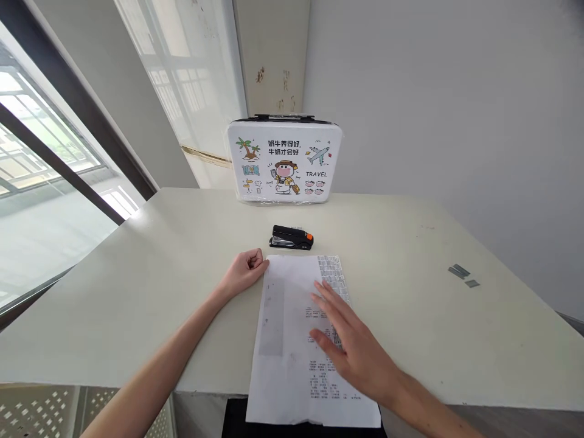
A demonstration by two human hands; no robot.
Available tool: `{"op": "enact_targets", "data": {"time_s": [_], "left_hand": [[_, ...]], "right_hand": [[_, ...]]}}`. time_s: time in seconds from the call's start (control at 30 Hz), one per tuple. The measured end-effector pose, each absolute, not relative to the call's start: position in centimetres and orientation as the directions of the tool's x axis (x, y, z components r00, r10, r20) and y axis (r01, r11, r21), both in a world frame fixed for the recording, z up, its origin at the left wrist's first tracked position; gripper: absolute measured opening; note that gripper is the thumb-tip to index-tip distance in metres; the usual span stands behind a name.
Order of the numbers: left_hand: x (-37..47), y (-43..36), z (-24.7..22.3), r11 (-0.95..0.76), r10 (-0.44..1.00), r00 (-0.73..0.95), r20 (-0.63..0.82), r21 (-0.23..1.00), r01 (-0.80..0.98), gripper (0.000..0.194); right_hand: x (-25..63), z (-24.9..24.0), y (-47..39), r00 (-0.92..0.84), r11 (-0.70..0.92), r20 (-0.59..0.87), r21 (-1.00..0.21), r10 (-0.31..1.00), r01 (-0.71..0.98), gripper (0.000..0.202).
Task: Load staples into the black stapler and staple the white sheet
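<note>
White printed paper sheets [292, 389] lie in front of me, their near end reaching past the table edge. A strip with dense print shows along the right side. My left hand [246, 269] is curled into a loose fist at the upper left corner of the paper, the thumb tip touching that corner. Over the right half of the sheets is my right hand [349, 347], fingers spread and holding nothing; whether it touches the paper I cannot tell. Just beyond the paper's far edge lies a black stapler [292, 238] with an orange button at its right end.
A white case [285, 161] with cartoon drawings and a black handle stands at the back of the pale table [392, 243]. Small strips of staples [460, 272] lie at the right. A wall rises behind, and a window [45, 134] is on the left.
</note>
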State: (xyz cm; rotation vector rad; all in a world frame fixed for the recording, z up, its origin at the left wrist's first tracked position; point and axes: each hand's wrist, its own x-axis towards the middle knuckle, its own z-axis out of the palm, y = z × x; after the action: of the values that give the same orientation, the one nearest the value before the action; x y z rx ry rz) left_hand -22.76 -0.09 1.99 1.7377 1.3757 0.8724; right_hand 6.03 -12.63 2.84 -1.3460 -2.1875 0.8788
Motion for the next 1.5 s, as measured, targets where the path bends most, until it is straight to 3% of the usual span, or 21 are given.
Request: {"op": "enact_targets", "data": {"time_s": [0.17, 0.37, 0.47, 0.67, 0.87, 1.1, 1.5], "left_hand": [[-22.5, 0.0, 2.3, -0.177, 0.975, 0.207, 0.082, 0.847, 0.500, 0.036], [-22.6, 0.0, 2.0, -0.224, 0.966, 0.236, 0.101, 0.781, 0.583, 0.038], [-22.7, -0.2, 1.8, -0.286, 0.952, 0.276, 0.136, 0.718, 0.634, 0.039], [-22.6, -0.4, 1.5, -0.423, 0.893, 0.434, 0.120, 0.556, 0.716, 0.043], [-24.0, -0.3, 1.6, -0.455, 0.877, 0.460, 0.136, 0.543, 0.706, 0.041], [-28.9, 0.1, 2.2, -0.421, 0.905, 0.396, 0.157, 0.473, 0.774, 0.044], [-31.4, 0.9, 2.8, -0.326, 0.944, 0.306, 0.122, 0.478, 0.816, 0.046]], "right_hand": [[7.0, 2.6, -8.6, -0.341, 0.305, 0.104, -0.731, 0.934, 0.611, 0.051], [5.4, 1.9, -2.5, -0.277, 0.480, 0.402, -0.601, 0.873, 0.640, 0.044], [4.0, 2.4, 0.6, -0.294, 0.524, 0.455, -0.542, 0.840, 0.658, 0.049], [1.1, 2.7, 5.8, -0.371, 0.477, 0.301, -0.502, 0.879, 0.722, 0.046], [3.1, 2.3, 7.4, -0.312, 0.409, 0.265, -0.540, 0.912, 0.735, 0.028], [13.7, 3.7, 1.8, -0.216, 0.338, 0.271, -0.582, 0.938, 0.740, 0.036], [19.0, 3.2, -6.9, -0.254, 0.204, 0.027, -0.679, 0.967, 0.705, 0.044]]}}
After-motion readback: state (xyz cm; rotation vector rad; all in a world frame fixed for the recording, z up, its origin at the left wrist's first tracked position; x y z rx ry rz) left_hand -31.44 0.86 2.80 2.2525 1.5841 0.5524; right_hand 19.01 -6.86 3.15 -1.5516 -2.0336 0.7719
